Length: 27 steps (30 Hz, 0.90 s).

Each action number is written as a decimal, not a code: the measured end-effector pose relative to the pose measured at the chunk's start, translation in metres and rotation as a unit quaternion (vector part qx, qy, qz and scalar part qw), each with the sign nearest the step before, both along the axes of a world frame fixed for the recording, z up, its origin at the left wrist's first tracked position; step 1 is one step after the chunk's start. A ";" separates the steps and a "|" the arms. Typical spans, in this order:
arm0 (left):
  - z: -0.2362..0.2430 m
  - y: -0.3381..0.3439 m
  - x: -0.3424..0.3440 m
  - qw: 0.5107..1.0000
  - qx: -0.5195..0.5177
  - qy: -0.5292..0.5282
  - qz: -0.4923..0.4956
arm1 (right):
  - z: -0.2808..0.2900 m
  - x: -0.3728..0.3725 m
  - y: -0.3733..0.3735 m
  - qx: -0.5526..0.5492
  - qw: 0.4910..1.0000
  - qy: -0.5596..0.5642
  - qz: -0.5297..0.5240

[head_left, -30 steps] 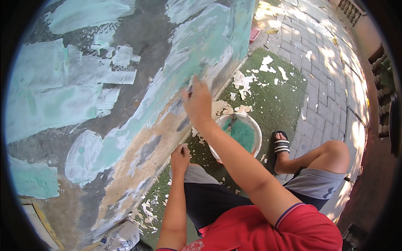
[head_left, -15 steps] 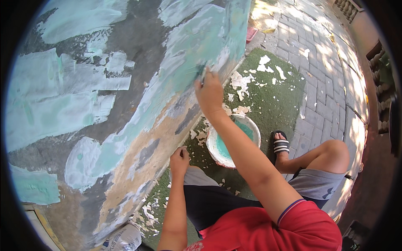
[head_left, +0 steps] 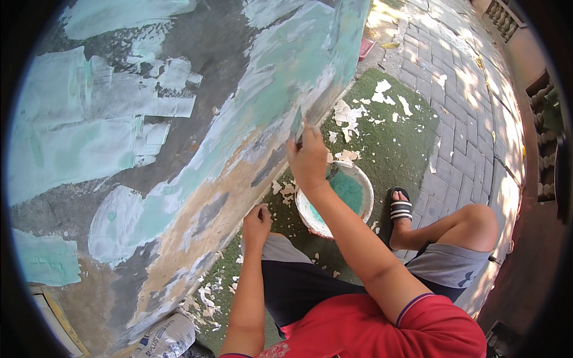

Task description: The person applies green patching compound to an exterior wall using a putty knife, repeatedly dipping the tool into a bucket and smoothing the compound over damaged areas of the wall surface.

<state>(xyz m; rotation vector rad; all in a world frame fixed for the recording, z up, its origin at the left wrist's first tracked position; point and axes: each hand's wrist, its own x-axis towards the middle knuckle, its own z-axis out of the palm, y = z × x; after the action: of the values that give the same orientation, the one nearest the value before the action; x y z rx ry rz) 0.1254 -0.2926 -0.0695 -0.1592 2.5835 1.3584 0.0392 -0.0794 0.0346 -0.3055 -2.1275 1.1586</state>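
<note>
My right hand (head_left: 309, 161) is closed around a putty knife (head_left: 296, 121), its blade pointing up along the lower part of the wall (head_left: 206, 65). Grey wall and tan patches show between smears of pale teal putty (head_left: 283, 74). Beneath my right forearm stands a round white bucket (head_left: 367, 185) holding teal putty (head_left: 347, 190), partly covered by the arm. My left hand (head_left: 256, 228) is closed with curled fingers near the wall's foot; whatever it holds, if anything, is hidden.
White paint flakes (head_left: 346, 116) lie over a green mat (head_left: 397, 140). Grey paving (head_left: 456, 134) runs along the right, near my sandalled foot (head_left: 401, 209). A printed bag (head_left: 167, 337) rests against the wall's lower end. A red tray-like object (head_left: 365, 49) is at the far corner.
My right hand has moved down and slightly right with the putty knife, away from the higher smear. The blade now shows more plainly. My left hand has barely moved.
</note>
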 end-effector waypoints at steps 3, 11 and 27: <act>0.001 0.001 0.001 1.000 0.003 -0.014 0.003 | -0.009 -0.011 -0.046 0.022 0.999 0.023 0.021; 0.014 -0.001 0.002 0.989 -0.124 0.063 -0.050 | 0.042 0.055 -0.086 -0.049 0.991 0.036 0.120; 0.012 0.022 -0.001 0.993 -0.042 0.078 -0.074 | 0.068 0.062 -0.054 0.012 0.997 0.040 0.067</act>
<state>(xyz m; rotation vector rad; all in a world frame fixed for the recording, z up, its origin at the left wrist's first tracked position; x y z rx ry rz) 0.1239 -0.2705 -0.0571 0.1297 2.7187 1.2573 0.1014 -0.1339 0.1027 -0.1050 -2.1171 1.1996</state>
